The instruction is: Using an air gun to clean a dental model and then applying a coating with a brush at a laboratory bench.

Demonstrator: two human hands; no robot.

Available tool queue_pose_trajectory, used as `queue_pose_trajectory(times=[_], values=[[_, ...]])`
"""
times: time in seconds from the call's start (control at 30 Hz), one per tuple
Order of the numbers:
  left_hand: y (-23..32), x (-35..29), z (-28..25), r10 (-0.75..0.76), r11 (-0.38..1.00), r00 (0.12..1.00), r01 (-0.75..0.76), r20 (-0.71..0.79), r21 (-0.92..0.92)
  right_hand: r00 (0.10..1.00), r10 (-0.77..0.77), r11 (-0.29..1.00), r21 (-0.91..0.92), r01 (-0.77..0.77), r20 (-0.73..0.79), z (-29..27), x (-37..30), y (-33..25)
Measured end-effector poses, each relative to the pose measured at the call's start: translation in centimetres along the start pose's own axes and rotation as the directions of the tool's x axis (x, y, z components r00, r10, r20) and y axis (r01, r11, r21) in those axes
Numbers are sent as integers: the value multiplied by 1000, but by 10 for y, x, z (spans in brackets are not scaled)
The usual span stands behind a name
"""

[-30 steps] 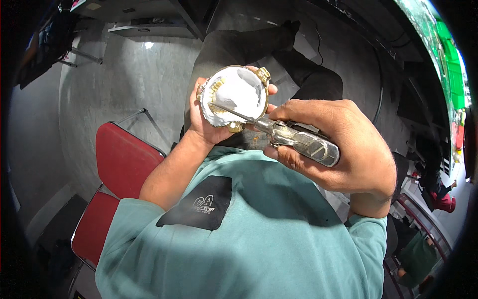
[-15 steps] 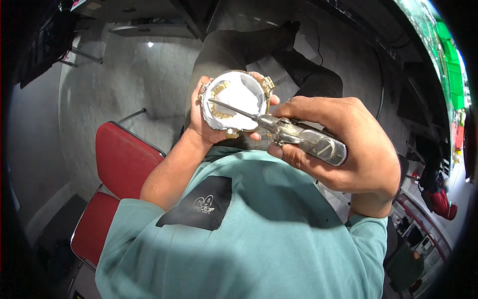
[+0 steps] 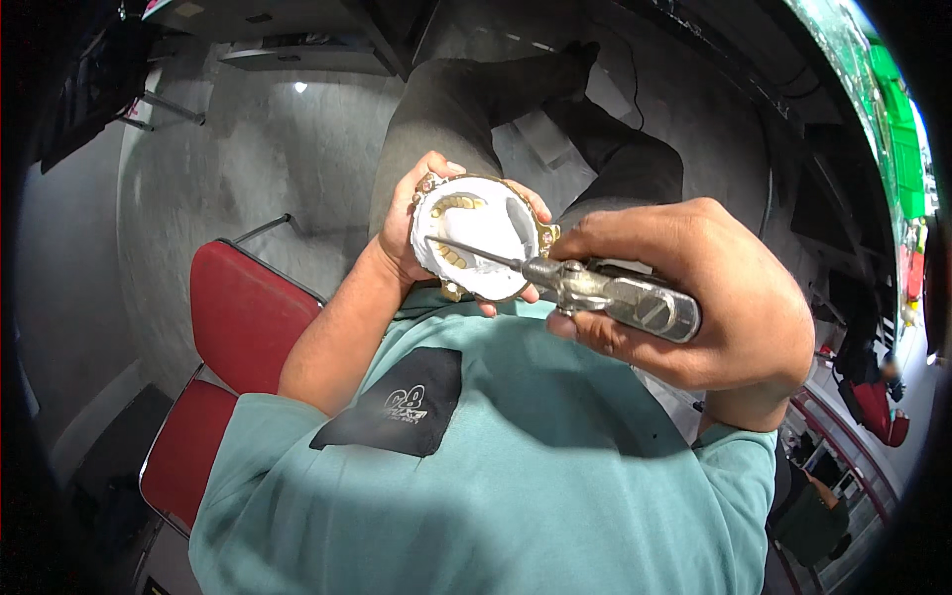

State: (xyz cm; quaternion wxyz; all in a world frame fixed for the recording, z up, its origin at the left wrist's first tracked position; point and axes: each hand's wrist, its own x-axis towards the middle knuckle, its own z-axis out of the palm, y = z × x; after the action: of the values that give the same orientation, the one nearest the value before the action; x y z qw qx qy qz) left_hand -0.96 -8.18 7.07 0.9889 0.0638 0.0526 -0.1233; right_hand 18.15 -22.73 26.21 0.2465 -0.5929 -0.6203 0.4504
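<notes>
Grey floor behind, left hand cups a half-hidden plaster mould; right hand grasps a knife.

Tool tip now further across mould.

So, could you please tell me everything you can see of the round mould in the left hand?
The round mould is a brass-coloured ring filled with white, plaster-like material, in which yellowish tooth-shaped pieces sit along the upper and lower left. It lies face-up in the left hand, fingers curled around its rim, held above the lap. The thin blade of a metal tool, held in the right hand, lies across its white surface.
</notes>
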Motion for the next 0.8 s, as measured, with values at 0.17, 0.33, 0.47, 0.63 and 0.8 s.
queue_pose_trajectory(times=[0.17,0.33,0.47,0.63,0.8], values=[[1,-1,-4,-47,999,998,46,34,6,998,31,999,-10,-32,-51,2,1,0],[2,-1,-5,-79,997,996,78,37,15,997,78,997,-16,-78,-27,2,1,-2],[2,-1,-5,-91,996,995,90,36,20,999,19,999,-31,-20,-37,3,2,-1],[2,-1,-7,-89,996,996,89,28,16,998,-30,999,34,32,-47,6,3,2],[4,-3,-5,-64,998,997,63,-47,-24,999,-8,999,53,10,-40,6,3,1]])
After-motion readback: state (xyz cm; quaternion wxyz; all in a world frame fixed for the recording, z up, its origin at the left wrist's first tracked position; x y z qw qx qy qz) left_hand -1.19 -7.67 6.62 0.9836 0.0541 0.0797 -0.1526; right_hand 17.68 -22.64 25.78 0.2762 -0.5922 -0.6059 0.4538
